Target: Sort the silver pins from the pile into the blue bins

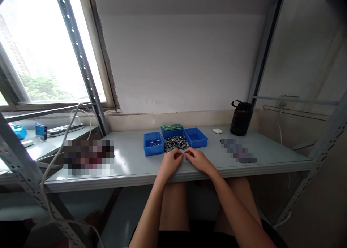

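Note:
My left hand [171, 162] and my right hand [197, 159] meet over the grey table [130, 161] near its front edge. Both have their fingers pinched together on a small metal part [184, 154] held between them; it is too small to name. Just beyond my fingertips lies a pile of small dark metal parts [175, 142]. A blue bin [153, 143] with a few metal pieces stands to the left of the pile. Another blue bin [196, 137] stands to its right. Behind the pile a third blue bin [172, 129] holds green items.
A black water jug [240, 118] stands at the back right with a small white case [217, 130] beside it. Blurred patches cover spots at the table's left and right. A power strip [65, 129] and cables lie on the neighbouring shelf at left. Metal rack posts flank the table.

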Demonstrator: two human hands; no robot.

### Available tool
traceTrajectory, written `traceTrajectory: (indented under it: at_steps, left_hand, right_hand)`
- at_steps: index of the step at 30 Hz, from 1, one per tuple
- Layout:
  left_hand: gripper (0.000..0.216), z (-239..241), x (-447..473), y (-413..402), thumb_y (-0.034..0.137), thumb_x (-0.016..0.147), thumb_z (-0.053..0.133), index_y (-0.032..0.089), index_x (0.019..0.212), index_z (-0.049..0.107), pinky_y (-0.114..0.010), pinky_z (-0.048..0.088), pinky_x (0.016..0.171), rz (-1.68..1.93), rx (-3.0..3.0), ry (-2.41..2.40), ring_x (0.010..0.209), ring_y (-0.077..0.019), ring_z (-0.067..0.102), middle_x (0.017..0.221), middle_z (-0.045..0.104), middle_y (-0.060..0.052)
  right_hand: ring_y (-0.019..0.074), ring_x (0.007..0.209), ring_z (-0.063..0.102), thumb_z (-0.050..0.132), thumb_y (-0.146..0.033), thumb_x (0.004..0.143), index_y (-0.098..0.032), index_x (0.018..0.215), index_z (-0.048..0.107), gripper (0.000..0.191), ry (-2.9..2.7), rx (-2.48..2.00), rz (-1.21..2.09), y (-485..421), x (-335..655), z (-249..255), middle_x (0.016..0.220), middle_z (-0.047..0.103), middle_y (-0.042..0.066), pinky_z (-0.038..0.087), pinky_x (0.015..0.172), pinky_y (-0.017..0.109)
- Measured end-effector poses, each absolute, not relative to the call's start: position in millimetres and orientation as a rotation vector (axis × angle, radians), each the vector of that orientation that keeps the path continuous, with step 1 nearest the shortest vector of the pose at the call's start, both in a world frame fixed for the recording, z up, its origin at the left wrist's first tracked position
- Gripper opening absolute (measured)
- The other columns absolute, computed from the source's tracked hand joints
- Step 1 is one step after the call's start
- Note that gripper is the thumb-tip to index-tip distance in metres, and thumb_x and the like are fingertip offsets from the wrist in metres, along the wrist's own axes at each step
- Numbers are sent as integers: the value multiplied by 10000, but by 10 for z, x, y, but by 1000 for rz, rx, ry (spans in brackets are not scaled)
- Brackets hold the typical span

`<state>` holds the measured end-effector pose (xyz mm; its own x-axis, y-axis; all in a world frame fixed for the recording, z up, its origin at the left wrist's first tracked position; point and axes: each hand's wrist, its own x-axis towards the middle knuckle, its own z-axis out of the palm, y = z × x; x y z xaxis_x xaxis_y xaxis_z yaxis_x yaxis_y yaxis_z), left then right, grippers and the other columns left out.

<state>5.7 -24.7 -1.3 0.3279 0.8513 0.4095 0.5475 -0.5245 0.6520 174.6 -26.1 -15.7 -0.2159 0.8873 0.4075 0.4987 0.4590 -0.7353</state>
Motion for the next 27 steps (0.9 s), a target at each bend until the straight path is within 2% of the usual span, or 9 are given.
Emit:
traceTrajectory:
  at_steps: [18,27]
  left_hand:
    - [198,3,57,-247,300,923,570,134,853,653,-345,517,772,1020,2192,1237,795,-160,644,848,684,-26]
    - [206,-23,55,-244,313,919,572,136,856,656,-348,511,775,1060,2188,1219,798,-164,645,845,687,-26]
  right_hand:
    - [194,779,629,475,-272,891,-205,910,617,158,-1866,-1162,569,-249,1743,-166,827,688,20,432,711,289]
    - [202,812,634,470,-264,891,-201,916,628,172,-1884,-1153,555,-255,1746,-164,876,700,32,436,728,298]
